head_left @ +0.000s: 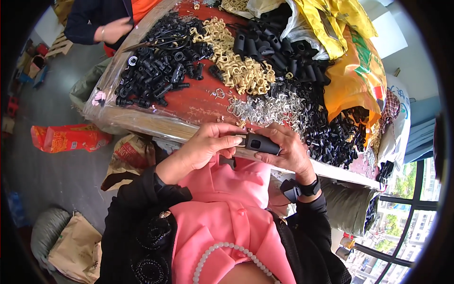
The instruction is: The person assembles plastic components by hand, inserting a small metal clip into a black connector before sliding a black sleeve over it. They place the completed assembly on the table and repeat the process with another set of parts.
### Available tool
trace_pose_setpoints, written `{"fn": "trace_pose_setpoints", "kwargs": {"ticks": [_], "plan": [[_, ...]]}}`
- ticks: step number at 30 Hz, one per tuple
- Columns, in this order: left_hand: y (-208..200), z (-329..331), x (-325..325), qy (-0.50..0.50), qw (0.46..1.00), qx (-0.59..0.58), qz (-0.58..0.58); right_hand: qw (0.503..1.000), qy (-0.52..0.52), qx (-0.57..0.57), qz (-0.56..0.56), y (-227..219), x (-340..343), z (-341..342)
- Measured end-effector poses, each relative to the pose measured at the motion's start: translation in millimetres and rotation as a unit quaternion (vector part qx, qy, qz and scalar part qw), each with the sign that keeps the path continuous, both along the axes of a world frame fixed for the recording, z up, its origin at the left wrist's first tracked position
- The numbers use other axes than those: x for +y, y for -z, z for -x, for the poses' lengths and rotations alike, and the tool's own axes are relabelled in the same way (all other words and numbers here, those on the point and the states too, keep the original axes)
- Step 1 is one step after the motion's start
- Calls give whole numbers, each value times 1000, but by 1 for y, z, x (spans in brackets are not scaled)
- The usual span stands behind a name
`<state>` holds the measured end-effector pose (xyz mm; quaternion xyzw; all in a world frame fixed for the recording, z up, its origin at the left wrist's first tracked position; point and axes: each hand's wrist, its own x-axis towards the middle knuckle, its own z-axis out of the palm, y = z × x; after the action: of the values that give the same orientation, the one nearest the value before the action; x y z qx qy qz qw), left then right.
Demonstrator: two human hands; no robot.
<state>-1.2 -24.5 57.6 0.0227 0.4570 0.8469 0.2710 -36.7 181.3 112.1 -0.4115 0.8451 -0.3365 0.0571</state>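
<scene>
A worn red table [187,105] holds heaps of black, tan and silvery small parts [246,75], with a grey floor [85,182] at left and a bright window [392,227] at lower right; over the near edge, a worker's left hand [210,146] and right hand [289,150] clasp opposite ends of a black tube [268,147], smooth, dull, with a rounded rectangular opening.

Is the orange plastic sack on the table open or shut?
Open: the orange plastic sack gapes at its near end, small black parts showing there.
</scene>
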Motion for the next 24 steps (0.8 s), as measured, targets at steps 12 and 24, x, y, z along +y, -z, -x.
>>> {"fn": "trace_pose_setpoints", "kwargs": {"ticks": [12,24], "plan": [[-4,-12,-1,42,996,-13,80,997,6,-54,46,14,-9,-22],[18,11,-6,53,994,-96,29,986,-68,-143,56,34,-23,-2]]}}
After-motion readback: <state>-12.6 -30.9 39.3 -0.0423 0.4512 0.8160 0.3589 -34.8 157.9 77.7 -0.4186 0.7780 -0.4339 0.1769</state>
